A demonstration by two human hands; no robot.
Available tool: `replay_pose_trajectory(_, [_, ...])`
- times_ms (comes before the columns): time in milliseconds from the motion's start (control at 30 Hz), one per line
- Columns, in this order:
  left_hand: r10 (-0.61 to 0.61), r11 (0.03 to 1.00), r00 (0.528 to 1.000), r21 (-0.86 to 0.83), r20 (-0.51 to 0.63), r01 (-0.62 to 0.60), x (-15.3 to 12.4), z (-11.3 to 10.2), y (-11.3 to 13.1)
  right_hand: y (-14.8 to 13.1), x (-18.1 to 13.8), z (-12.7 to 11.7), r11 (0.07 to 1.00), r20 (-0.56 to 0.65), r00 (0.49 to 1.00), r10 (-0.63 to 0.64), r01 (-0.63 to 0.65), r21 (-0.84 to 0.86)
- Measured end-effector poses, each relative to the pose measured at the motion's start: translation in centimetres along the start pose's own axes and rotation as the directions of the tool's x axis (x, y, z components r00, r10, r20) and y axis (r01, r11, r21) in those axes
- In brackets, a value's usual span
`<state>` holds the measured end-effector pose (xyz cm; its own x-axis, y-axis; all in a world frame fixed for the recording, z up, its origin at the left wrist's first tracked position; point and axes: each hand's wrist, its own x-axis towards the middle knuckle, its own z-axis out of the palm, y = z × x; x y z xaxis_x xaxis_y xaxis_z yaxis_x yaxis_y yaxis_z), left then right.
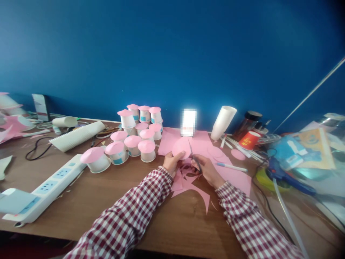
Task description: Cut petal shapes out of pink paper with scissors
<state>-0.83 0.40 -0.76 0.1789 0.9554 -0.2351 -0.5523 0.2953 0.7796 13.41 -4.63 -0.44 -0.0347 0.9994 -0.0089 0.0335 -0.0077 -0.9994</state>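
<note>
My left hand [171, 162] pinches a round pink paper disc [181, 147] by its lower edge, held just above the table. My right hand [207, 169] is closed on a pair of scissors [194, 157], whose blades point up along the disc's right edge. Under both hands lie pink paper sheets [205, 144] and jagged pink offcuts [192, 187]. Both arms wear red and white checked sleeves.
Several white paper cups with pink lids [134, 138] stand left of my hands. A white power strip [45, 190] lies at front left, a stack of white cups [78, 136] behind it. At the right are a pen [231, 166], a red cup [249, 140], a blue glue gun [283, 174] and clutter.
</note>
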Motion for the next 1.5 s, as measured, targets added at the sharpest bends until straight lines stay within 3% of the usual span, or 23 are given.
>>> replay_pose_trajectory(833, [0.044, 0.999, 0.999, 0.013, 0.016, -0.044, 0.22, -0.35, -0.3, 0.33, 0.09, -0.22, 1.0, 0.025, 1.0, -0.01, 0.01, 0.01])
replay_pose_trajectory(1500, [-0.005, 1.0, 0.999, 0.0, 0.047, 0.006, 0.41, -0.49, -0.08, 0.61, 0.27, -0.51, 0.998, 0.027, 0.999, -0.024, 0.025, -0.065])
